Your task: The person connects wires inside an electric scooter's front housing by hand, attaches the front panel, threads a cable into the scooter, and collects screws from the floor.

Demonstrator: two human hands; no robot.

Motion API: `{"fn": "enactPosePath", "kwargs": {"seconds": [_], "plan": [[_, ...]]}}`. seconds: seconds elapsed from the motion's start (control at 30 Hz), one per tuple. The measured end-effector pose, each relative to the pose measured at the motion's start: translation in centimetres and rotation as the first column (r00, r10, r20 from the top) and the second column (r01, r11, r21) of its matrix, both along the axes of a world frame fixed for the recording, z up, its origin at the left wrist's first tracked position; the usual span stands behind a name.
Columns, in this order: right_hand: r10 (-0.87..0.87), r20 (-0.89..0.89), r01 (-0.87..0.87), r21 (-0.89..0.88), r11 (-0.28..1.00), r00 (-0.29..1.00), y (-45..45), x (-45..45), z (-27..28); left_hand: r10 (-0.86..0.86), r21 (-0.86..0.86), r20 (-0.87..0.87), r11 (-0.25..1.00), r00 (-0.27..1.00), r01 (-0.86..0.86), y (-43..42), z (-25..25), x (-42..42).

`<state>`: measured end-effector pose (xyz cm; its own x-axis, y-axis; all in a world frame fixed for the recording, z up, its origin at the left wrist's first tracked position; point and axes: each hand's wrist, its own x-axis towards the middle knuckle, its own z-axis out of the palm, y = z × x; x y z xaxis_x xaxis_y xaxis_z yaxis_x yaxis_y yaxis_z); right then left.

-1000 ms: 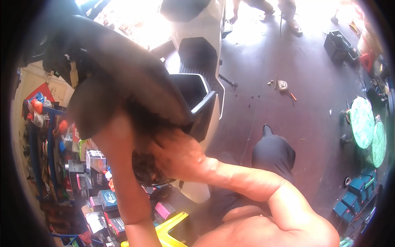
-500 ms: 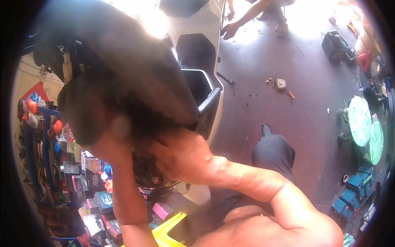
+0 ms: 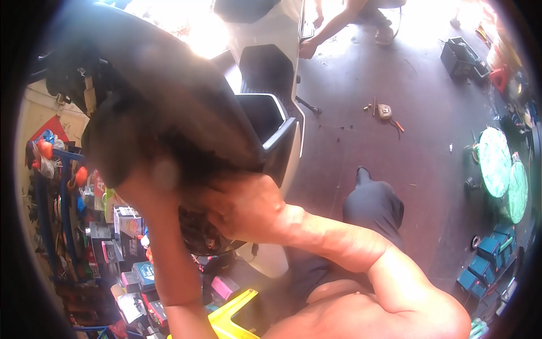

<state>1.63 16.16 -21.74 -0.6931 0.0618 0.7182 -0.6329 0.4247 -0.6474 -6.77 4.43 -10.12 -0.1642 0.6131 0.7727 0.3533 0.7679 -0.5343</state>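
A large dark part [image 3: 186, 101], blurred and close to the camera, slants across the upper left above a white and black scooter body [image 3: 268, 68]. My left hand [image 3: 148, 189] reaches up under its lower edge, its fingers hidden in the shadow. Beside it, my right hand [image 3: 245, 206] is at the same underside with bent fingers, the fingertips lost in the dark. What either hand holds cannot be made out. Below the hands some dark workings with wires [image 3: 200, 234] show.
Another person's hand [image 3: 307, 48] touches the scooter's far side. On the floor lie a tape measure [image 3: 384, 111] and small parts. Stacked boxes [image 3: 129, 226] and a yellow frame [image 3: 234, 313] are at lower left. Green round covers [image 3: 493, 162] and a black bin [image 3: 457, 56] stand right.
The other person has come closer, with a hand now at the scooter's side. My hands stay under the dark part, with only small shifts. The view has moved slightly.
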Motion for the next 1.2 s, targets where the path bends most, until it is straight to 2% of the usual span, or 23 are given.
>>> {"fn": "enactPosePath", "kwargs": {"seconds": [0.2,0.33,0.43,0.5,0.53,0.57,0.63,0.7,0.77,0.83,0.9,0.97,1.0,1.1,1.2], "plan": [[0.018,0.033,-0.019,0.022,1.000,0.999,0.1,-0.2,0.2,-0.020,0.042,0.011,0.999,1.000,0.019,-0.2,-0.8,-0.4],[0.058,0.122,-0.061,0.021,0.998,0.991,0.4,-0.1,0.6,0.016,0.030,0.033,0.999,0.999,-0.017,-0.5,-1.9,-0.3],[0.060,0.134,-0.061,0.005,0.998,0.989,0.2,-0.2,0.1,0.043,0.039,0.152,0.998,0.987,-0.050,-0.6,-2.9,0.3],[0.061,0.093,-0.059,-0.024,0.998,0.994,0.0,-0.2,-0.1,-0.310,0.385,0.359,0.908,0.880,0.163,0.0,-3.1,0.3],[0.052,0.069,-0.050,-0.030,0.998,0.996,-0.2,-0.4,-0.4,-0.569,0.655,0.389,0.724,0.724,0.216,1.8,-2.6,0.5],[0.041,0.043,-0.040,-0.036,0.999,0.998,-0.5,-0.5,-0.7,-0.788,0.864,0.316,0.469,0.528,0.183,2.9,-2.1,0.8],[0.023,0.004,-0.022,-0.052,0.998,1.000,-0.5,-0.5,-0.5,-0.585,0.556,0.469,0.778,0.662,0.293,0.9,0.0,-0.4],[0.000,-0.012,-0.001,-0.077,0.997,1.000,-0.3,-0.4,-0.2,-0.557,0.476,0.516,0.818,0.651,0.322,0.3,0.7,-0.8],[0.014,0.024,-0.013,-0.071,0.997,1.000,-0.2,0.0,-0.1,-0.724,0.695,0.499,0.663,0.476,0.279,0.0,0.2,0.0],[0.026,0.045,-0.023,-0.069,0.997,0.999,-0.2,-0.1,-0.1,-0.865,0.865,0.404,0.467,0.298,0.181,0.3,-0.4,0.4],[0.036,0.053,-0.032,-0.069,0.997,0.998,-0.2,-0.4,-0.1,-0.893,0.935,0.284,0.339,0.349,0.106,1.8,-1.2,0.6],[0.021,0.041,-0.019,-0.046,0.999,0.999,-0.2,-0.3,-0.2,-0.769,0.947,0.198,0.311,0.608,0.084,4.3,-2.0,1.4],[0.013,0.026,-0.012,-0.032,0.999,1.000,-0.2,-0.3,-0.2,-0.739,0.954,0.160,0.285,0.655,0.090,4.9,-2.2,1.7],[0.052,0.074,-0.050,-0.018,0.999,0.996,0.0,-0.2,-0.1,-0.764,0.952,0.150,0.284,0.628,0.117,4.0,-2.0,1.4],[0.020,0.047,-0.019,-0.026,0.999,0.999,0.0,-0.2,-0.1,-0.787,0.941,0.171,0.308,0.593,0.136,2.9,-1.4,0.6]]}}
